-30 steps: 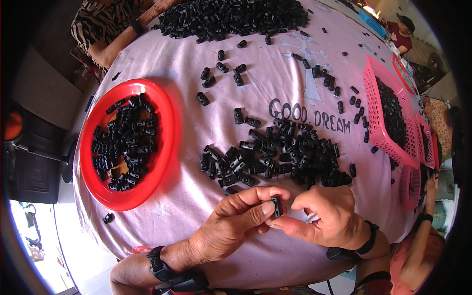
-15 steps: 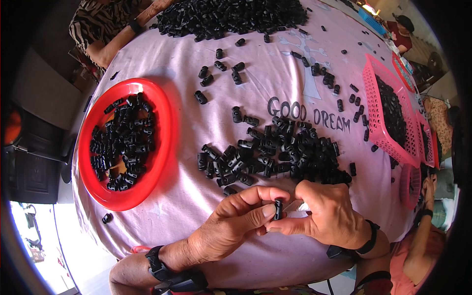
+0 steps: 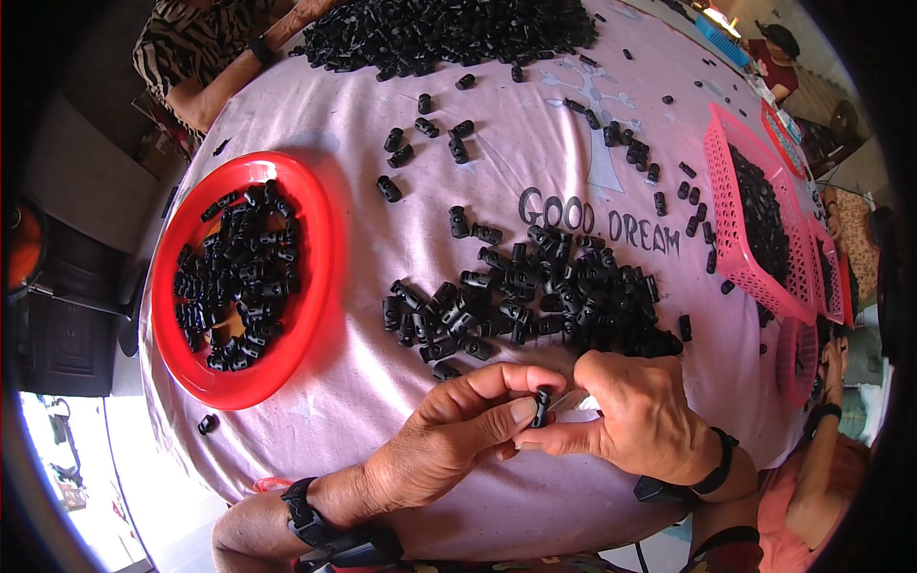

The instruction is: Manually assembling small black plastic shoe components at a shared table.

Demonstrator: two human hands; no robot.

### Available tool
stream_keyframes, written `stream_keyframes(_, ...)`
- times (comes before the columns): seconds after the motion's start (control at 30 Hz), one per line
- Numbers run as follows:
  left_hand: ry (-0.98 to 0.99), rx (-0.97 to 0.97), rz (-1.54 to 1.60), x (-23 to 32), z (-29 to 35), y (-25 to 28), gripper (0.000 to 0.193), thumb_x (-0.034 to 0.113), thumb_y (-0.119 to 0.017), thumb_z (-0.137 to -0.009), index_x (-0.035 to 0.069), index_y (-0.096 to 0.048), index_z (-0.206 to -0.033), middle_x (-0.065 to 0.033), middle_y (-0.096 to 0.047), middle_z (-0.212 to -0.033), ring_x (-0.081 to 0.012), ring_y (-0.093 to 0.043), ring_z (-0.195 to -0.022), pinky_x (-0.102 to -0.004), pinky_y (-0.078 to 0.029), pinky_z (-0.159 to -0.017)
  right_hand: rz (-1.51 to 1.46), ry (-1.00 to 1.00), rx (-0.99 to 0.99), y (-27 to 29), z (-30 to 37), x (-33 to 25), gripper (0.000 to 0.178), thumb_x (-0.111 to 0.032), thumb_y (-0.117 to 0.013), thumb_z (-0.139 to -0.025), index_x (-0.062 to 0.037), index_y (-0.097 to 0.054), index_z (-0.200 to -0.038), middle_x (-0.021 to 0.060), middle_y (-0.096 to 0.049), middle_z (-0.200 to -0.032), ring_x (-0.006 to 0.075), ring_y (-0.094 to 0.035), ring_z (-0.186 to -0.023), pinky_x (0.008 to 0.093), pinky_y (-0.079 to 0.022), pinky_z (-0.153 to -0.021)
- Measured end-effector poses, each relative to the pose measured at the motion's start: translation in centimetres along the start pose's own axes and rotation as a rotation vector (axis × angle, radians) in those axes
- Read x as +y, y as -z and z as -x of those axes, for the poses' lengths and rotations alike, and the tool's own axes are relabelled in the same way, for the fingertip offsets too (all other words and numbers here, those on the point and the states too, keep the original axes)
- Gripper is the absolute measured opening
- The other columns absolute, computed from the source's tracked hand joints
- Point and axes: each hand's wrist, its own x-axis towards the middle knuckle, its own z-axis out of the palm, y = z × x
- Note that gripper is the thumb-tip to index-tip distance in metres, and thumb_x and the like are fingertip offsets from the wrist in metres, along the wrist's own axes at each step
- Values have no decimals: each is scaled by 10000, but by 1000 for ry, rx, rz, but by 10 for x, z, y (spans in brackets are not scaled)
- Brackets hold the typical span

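Note:
Between the thumb and fingers of my left hand (image 3: 447, 441) is a small black plastic cord lock (image 3: 542, 408), pinched and tilted slightly. My right hand (image 3: 648, 420) is closed right beside it, thumb tip almost touching the cord lock's lower end. A whitish, thin item (image 3: 579, 405) shows between the right fingers and points toward the cord lock; most of it is hidden, so its kind cannot be told. Just beyond both hands lies a loose pile of similar black cord locks (image 3: 521, 301). To the left, a red plastic plate (image 3: 320, 286) holds many more.
A larger black heap (image 3: 449, 33) covers the far side of the pink cloth (image 3: 382, 239), by another person's arm (image 3: 215, 91). Pink baskets (image 3: 731, 229) with black pieces stand at the right. Other people sit around the table's right side.
The cord lock has tipped slightly in my left fingers, its top leaning right. Both hands have otherwise kept their places.

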Motion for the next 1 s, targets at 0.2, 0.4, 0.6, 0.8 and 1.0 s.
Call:
stream_keyframes(0.2, 12, 5, -2, 0, 0, 0, 305, 199, -527, -960, 96, -537, -1247, 73, -555, -930, -8, -406, -708, -168, -357, -638, 9, 6, 10, -1, 0, 0, 533, -529, -742, -670, -45, -520, -685, 67, -556, -591, 207, -616, -523, 317, -481, -462)
stream_keyframes(0.4, 33, 7, 17, 1, 0, 2, 302, 162, -521, -956, 74, -530, -1244, 30, -556, -1055, -44, -474, -858, -213, -407, -742, 0, 22, 49, -3, 0, 2, 552, -550, -733, -670, -49, -502, -664, 67, -540, -570, 209, -608, -508, 319, -478, -450)
stream_keyframes(0.6, 4, -6, -28, -1, 0, 1, 312, 191, -519, -963, 87, -530, -1257, 65, -561, -951, -13, -430, -756, -176, -368, -662, 27, 0, -2, -2, 2, 2, 553, -552, -733, -668, -50, -501, -660, 68, -535, -564, 213, -604, -502, 322, -476, -449)
stream_keyframes(0.8, 5, -1, -48, 0, 0, 0, 311, 192, -516, -965, 86, -529, -1258, 64, -561, -964, -12, -437, -767, -178, -374, -668, 40, 19, -10, 0, 1, 1, 543, -530, -754, -653, -50, -502, -664, 68, -533, -567, 217, -600, -504, 324, -472, -447)
stream_keyframes(1.0, 31, -4, -30, 2, 0, 2, 302, 174, -526, -957, 84, -534, -1246, 43, -566, -1061, -19, -468, -794, -185, -394, -676, 27, 12, -3, -1, 1, 2, 542, -527, -756, -652, -50, -500, -663, 70, -533, -567, 216, -598, -503, 323, -474, -447)
